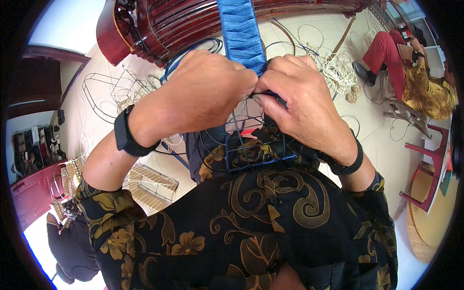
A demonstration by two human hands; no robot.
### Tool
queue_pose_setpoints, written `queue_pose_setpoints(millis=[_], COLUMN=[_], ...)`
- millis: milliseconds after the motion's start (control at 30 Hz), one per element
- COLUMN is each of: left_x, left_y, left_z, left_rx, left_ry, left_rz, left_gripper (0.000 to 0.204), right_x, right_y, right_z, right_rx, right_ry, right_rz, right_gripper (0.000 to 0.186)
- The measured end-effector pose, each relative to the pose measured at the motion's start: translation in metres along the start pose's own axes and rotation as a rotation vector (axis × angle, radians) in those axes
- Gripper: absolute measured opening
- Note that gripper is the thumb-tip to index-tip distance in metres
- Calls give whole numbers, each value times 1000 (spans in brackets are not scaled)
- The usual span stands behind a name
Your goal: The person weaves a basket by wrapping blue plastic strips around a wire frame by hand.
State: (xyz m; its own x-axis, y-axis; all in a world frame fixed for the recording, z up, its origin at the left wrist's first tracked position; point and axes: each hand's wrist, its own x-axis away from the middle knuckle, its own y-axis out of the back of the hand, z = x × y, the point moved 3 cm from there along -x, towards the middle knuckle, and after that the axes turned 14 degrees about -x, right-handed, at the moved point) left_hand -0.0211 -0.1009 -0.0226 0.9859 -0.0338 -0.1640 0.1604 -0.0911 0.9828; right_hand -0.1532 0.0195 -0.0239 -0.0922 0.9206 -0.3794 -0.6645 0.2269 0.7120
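Blue cord wrapping (240,34) covers the upper stretch of a wire frame (251,145) held upright close in front of the person's chest. Left hand (203,92) is clenched around the frame just below the finished blue band, knuckles toward the camera. Right hand (302,104) pinches at the same spot, thumb and fingertips pressed together on what looks like the working end of the cord, though the fingers hide it. Both hands touch each other at the band's lower edge.

Above the hands the band is tightly wound, turn against turn. Below them the frame is mostly bare dark wire, with only a thin blue edging along its lower rim, so by this view the wrapping is partly done and a good length of frame is left to cover.

Each wrist wears a black band. Further out, a dark red wooden bench (159,29) stands on the pale tiled floor (377,140), which is strewn with bare wire frames (113,92) and loose white cord (338,67). At the upper right another person in red trousers (386,58) sits on a stool
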Motion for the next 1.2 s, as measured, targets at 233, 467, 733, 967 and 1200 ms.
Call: queue_pose_setpoints(millis=[233,467,733,967,1200], left_x=[-5,2,16,23,26], left_y=[-6,-13,-12,-14,-15], left_z=[-28,-39,-36,-28,-41], left_rx=[-268,-494,-161,37,-116], left_ry=[138,214,290,336,283], left_rz=[-130,-191,-234,-207,-382], left_gripper=[15,12,14,10,21], right_x=[8,7,11,8,6], right_y=[-3,-14,-10,-9,-12], right_z=[1,0,2,7,13], right_rx=[61,72,-17,-11,16], right_ry=[-7,26,35,92,62], right_rz=[-153,-200,-172,-148,-110], right_gripper=[11,13,15,17,20])
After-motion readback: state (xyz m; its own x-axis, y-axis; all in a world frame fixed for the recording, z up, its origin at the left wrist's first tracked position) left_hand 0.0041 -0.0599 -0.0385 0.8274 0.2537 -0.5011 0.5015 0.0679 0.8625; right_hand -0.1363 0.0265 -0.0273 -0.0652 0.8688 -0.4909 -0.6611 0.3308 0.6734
